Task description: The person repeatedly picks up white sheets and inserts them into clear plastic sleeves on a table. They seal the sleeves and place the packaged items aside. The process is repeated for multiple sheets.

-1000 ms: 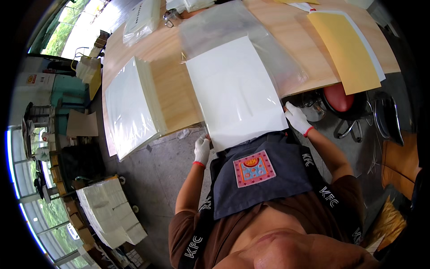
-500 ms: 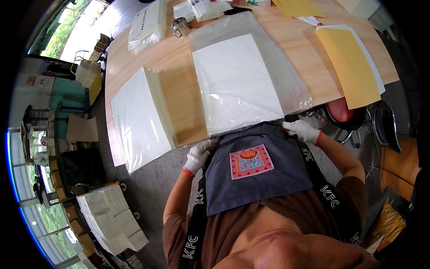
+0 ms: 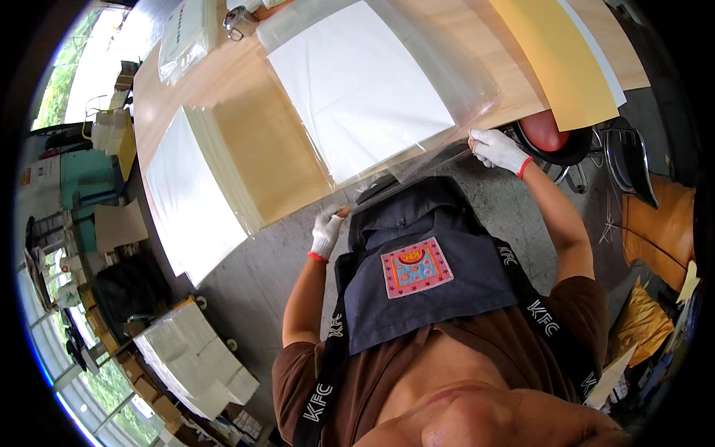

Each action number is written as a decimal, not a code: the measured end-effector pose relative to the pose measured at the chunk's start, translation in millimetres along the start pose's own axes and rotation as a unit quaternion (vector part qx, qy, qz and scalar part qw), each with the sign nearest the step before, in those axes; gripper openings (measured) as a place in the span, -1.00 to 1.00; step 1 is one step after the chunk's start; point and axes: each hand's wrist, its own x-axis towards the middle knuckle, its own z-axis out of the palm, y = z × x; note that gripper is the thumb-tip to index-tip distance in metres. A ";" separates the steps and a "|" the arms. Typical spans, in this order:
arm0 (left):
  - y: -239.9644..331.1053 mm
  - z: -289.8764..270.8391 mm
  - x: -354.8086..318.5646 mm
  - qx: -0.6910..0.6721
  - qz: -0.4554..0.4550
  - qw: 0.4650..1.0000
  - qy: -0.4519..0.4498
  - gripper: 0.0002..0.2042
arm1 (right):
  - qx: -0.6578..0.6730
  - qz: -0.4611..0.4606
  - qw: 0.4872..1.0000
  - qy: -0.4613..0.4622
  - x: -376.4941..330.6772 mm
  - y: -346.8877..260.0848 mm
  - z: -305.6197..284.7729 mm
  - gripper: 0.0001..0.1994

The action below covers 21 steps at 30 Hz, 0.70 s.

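Observation:
A white sheet or stack of sheets (image 3: pixel 361 89) lies on the table in front of me, in a clear plastic bag (image 3: pixel 417 165) whose near end hangs over the edge. My left hand (image 3: pixel 326 229), in a white glove with bare fingertips and a red cuff, pinches that bag's left corner. Gloved the same way, my right hand (image 3: pixel 500 150) grips the right corner, and the film is drawn out between them. More clear plastic bags (image 3: pixel 462 71) lie under and to the right. To the left is a pile of white sheets in glossy film (image 3: pixel 194 190).
The wooden table (image 3: pixel 253 149) bears a metal cup (image 3: pixel 240 24), a bagged white pack (image 3: pixel 186 45) and a yellow sheet (image 3: pixel 570 74) overhanging at the right. A red-seated stool (image 3: pixel 542 130) and a black chair (image 3: pixel 633 167) stand at the right. Paper stacks (image 3: pixel 197 361) stand at the lower left.
Both hands have moved forward and outward from my waist, stretching the bag's near end. The table and its contents appear higher and further left in view.

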 end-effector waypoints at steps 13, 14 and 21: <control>48.2 34.5 -9.4 0.082 -0.069 0.978 0.182 -0.79 | -0.516 -0.444 0.710 0.180 84.0 -61.6 66.8 -0.54; 47.3 32.6 -11.1 0.066 -0.048 0.983 0.166 -0.78 | -0.508 -0.441 0.721 0.165 90.8 -63.0 64.6 -0.49; 21.0 20.9 -2.1 -0.042 -0.109 0.989 0.087 -0.78 | -0.555 -0.364 0.736 0.132 56.5 -83.7 108.9 -0.40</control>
